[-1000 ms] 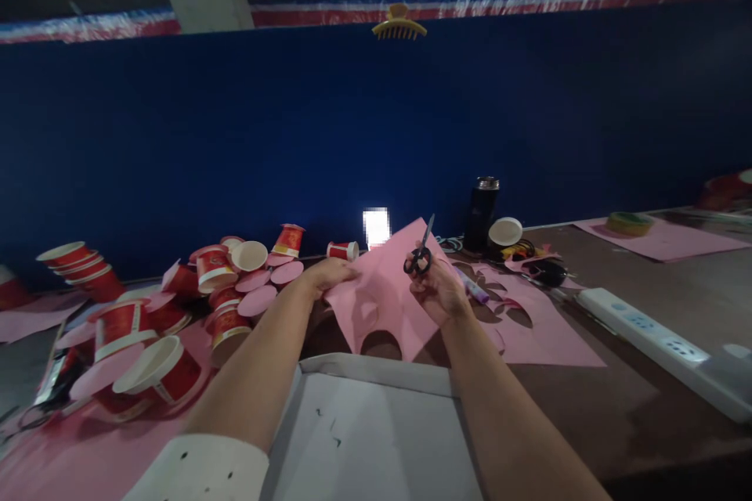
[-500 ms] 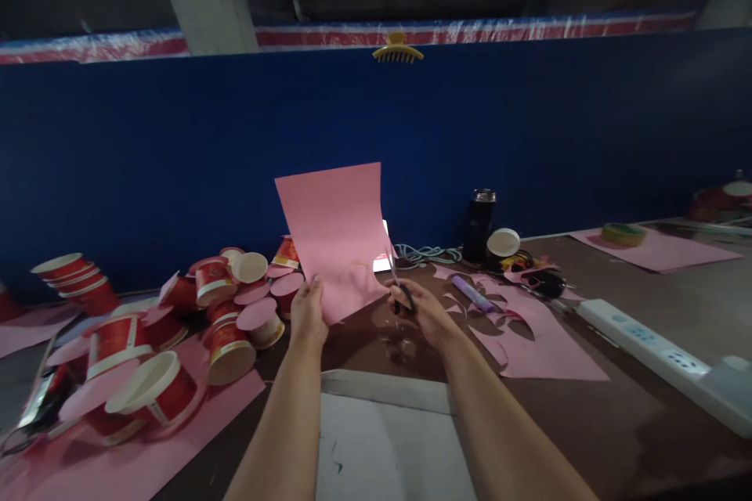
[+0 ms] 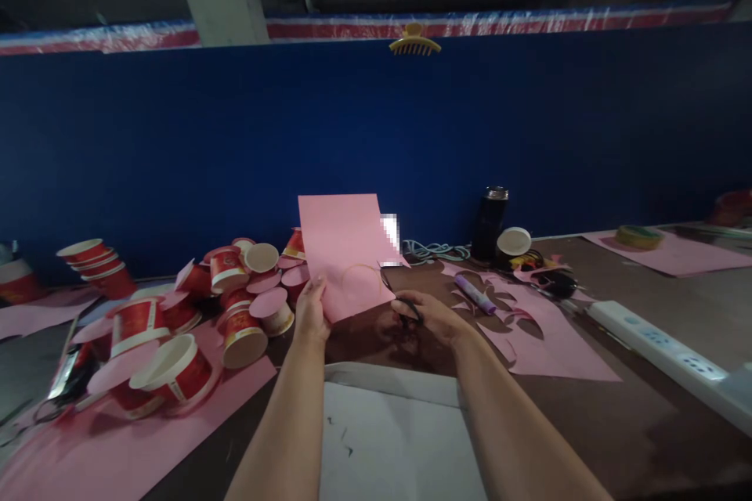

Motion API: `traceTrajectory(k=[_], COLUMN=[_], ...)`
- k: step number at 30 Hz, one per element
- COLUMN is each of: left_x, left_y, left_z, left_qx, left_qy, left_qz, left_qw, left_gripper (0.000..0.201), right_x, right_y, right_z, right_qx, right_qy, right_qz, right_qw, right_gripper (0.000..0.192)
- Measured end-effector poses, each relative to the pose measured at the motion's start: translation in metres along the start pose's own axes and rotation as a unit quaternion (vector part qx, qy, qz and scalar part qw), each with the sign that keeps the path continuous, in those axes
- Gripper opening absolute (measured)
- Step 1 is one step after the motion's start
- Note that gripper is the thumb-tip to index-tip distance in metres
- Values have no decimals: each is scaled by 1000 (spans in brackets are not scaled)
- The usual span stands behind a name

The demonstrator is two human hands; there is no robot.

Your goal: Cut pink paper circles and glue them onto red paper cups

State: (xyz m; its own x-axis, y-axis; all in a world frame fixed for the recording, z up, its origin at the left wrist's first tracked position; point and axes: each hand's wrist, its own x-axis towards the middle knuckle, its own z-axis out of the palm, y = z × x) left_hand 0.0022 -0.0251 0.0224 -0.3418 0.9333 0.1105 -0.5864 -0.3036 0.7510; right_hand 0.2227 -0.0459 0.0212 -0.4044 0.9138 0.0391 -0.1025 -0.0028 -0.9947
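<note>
My left hand (image 3: 312,311) grips the lower left edge of a pink paper sheet (image 3: 338,231), thumb on its front face. A faint circle is drawn low on the sheet. Black-handled scissors (image 3: 410,308) sit in my right hand (image 3: 432,317), with the fingers closed round the handles. Their blades meet the sheet's lower right edge, beside the drawn circle; how far they are parted is hard to make out. Left of my hands lie several red paper cups (image 3: 244,338), some with pink paper discs (image 3: 269,303) on their mouths.
Pink paper scraps (image 3: 552,337) and a purple glue stick (image 3: 475,294) lie to the right. Behind them stand a black bottle (image 3: 491,223) and a tipped cup (image 3: 514,241). A white power strip (image 3: 658,344) runs along the right; a blue partition (image 3: 352,117) closes the back.
The pink sheet's top has tipped lower, and its right edge now has a cut with a flap sticking out to the right. The view has shifted slightly left.
</note>
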Motion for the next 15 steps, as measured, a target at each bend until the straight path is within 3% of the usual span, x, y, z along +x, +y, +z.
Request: traceTrajectory(k=[4,15], left_x=[-2,0], left_y=[1,-2], left_z=[1,-3], left_qx=[14,82], left_qy=[-28,-51], left_qz=[-15,0], left_qw=[999,995], left_gripper=[41,47], right_x=[-2,-1], right_y=[-4,-2], right_z=[2,3], right_qx=[0,24], right_qy=[-21,0], right_qz=[-3,14], right_qw=[1000,1000], right_gripper=[36,39])
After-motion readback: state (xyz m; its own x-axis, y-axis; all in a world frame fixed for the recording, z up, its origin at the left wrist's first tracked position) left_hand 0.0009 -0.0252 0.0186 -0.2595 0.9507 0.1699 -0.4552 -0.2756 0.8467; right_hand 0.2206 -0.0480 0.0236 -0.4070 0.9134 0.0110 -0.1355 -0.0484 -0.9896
